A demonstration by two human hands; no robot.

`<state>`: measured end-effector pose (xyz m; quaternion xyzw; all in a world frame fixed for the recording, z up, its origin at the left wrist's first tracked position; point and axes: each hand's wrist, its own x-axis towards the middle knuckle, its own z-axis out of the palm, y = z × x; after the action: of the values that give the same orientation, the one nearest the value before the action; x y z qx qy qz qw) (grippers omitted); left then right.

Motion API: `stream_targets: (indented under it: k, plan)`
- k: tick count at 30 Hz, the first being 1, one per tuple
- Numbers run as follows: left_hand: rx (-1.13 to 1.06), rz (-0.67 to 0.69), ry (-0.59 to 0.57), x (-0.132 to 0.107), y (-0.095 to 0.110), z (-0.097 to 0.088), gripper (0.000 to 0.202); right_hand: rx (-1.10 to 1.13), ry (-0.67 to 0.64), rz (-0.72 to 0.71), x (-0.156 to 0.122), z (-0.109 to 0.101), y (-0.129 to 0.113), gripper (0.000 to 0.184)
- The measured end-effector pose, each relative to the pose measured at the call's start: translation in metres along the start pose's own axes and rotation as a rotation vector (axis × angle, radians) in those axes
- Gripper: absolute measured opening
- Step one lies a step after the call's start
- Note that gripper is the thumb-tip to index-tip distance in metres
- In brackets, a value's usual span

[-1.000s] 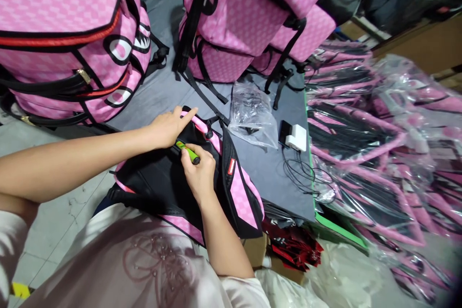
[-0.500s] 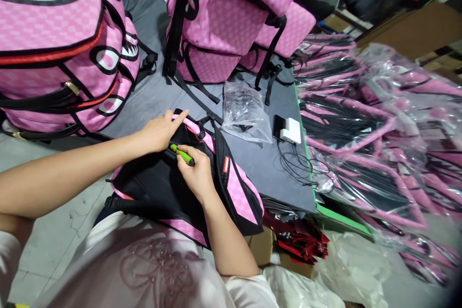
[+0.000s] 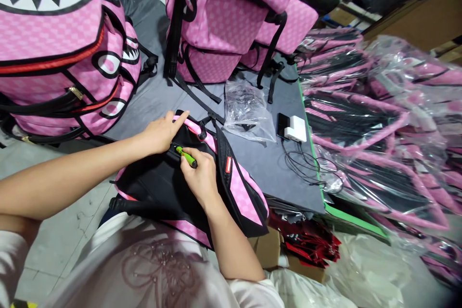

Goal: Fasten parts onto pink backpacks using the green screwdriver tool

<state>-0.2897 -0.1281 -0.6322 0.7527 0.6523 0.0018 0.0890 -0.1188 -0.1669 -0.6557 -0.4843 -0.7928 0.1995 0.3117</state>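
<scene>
A black and pink backpack [image 3: 155, 180] lies across my lap against the table's near edge, its black panel facing up. My left hand [image 3: 160, 134] holds the upper edge of this backpack beside its pink top handle [image 3: 189, 125]; one finger is stretched out and some fingertips are hidden. My right hand [image 3: 202, 173] is closed around a small green-handled tool [image 3: 187, 156]. The tool's thin tip points at the black panel just below my left hand. What the tip touches is too small to make out.
A large pink backpack with shark teeth [image 3: 61, 33] stands at left. More pink backpacks [image 3: 220, 24] stand at the back. A clear plastic bag [image 3: 249, 110] and a white charger with cables [image 3: 296, 129] rest on the grey table. Plastic-wrapped backpacks [image 3: 368, 120] are piled at right.
The view has shifted slightly. My right hand has tilted the green-handled tool a little, and its tip stays by the same spot. My left hand keeps its place on the backpack.
</scene>
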Motion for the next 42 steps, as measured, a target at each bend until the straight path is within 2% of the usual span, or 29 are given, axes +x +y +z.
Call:
stream_targets:
  k: [5, 8, 10, 12, 14, 16, 17, 19, 20, 21, 22, 25, 27, 30, 33, 37, 42]
  plan:
    - [-0.004, -0.018, -0.007, -0.001, 0.003, -0.002, 0.098, 0.073, -0.021, 0.014, 0.000, 0.001, 0.004, 0.020]
    - [0.008, -0.012, -0.012, -0.003, 0.006, -0.006, 0.098, 0.083, 0.015, 0.030, 0.000, 0.005, 0.006, 0.020]
    - [0.031, -0.013, -0.020, -0.006, 0.009, -0.011, 0.095, 0.144, -0.024, 0.032, 0.001, 0.004, 0.005, 0.019]
    - [0.056, -0.012, -0.023, -0.009, 0.013, -0.016, 0.094, 0.216, -0.093, 0.055, 0.001, -0.007, 0.001, 0.018]
    - [0.074, 0.016, -0.007, -0.012, 0.018, -0.018, 0.094, 0.277, -0.102, 0.068, 0.000, -0.033, -0.004, 0.016]
    - [0.084, 0.062, 0.020, -0.012, 0.024, -0.018, 0.095, 0.315, 0.029, 0.023, -0.001, -0.068, -0.001, 0.015]
    - [0.086, 0.082, 0.032, -0.010, 0.027, -0.016, 0.095, 0.310, 0.159, -0.015, 0.000, -0.088, 0.005, 0.014]
    - [0.081, 0.100, 0.038, -0.005, 0.031, -0.012, 0.095, 0.197, 0.495, -0.058, 0.010, -0.122, 0.030, 0.018]
    - [0.075, 0.098, 0.031, -0.001, 0.032, -0.010, 0.095, 0.073, 0.599, -0.050, 0.018, -0.135, 0.048, 0.024]
    - [0.068, 0.093, 0.020, 0.003, 0.033, -0.009, 0.095, -0.076, 0.611, -0.016, 0.028, -0.145, 0.069, 0.029]
    - [0.064, 0.085, 0.007, 0.007, 0.033, -0.007, 0.095, -0.241, 0.505, 0.042, 0.040, -0.151, 0.091, 0.031]
    - [0.065, 0.064, -0.016, 0.016, 0.033, -0.006, 0.094, -0.722, -0.004, 0.350, 0.080, -0.148, 0.151, 0.038]
    - [0.069, 0.061, -0.020, 0.018, 0.033, -0.006, 0.094, -0.796, -0.148, 0.444, 0.107, -0.137, 0.179, 0.034]
    - [0.050, 0.058, -0.022, 0.019, 0.032, -0.005, 0.092, -0.792, -0.194, 0.471, 0.142, -0.121, 0.200, 0.034]
    - [0.011, 0.060, -0.016, 0.020, 0.031, -0.003, 0.091, -0.809, -0.250, 0.478, 0.162, -0.114, 0.211, 0.035]
    - [-0.006, 0.059, -0.023, 0.022, 0.031, -0.003, 0.091, -0.837, -0.304, 0.466, 0.165, -0.113, 0.219, 0.037]
    - [0.039, 0.043, -0.022, 0.023, 0.033, -0.004, 0.090, -0.823, -0.269, 0.448, 0.156, -0.123, 0.221, 0.043]
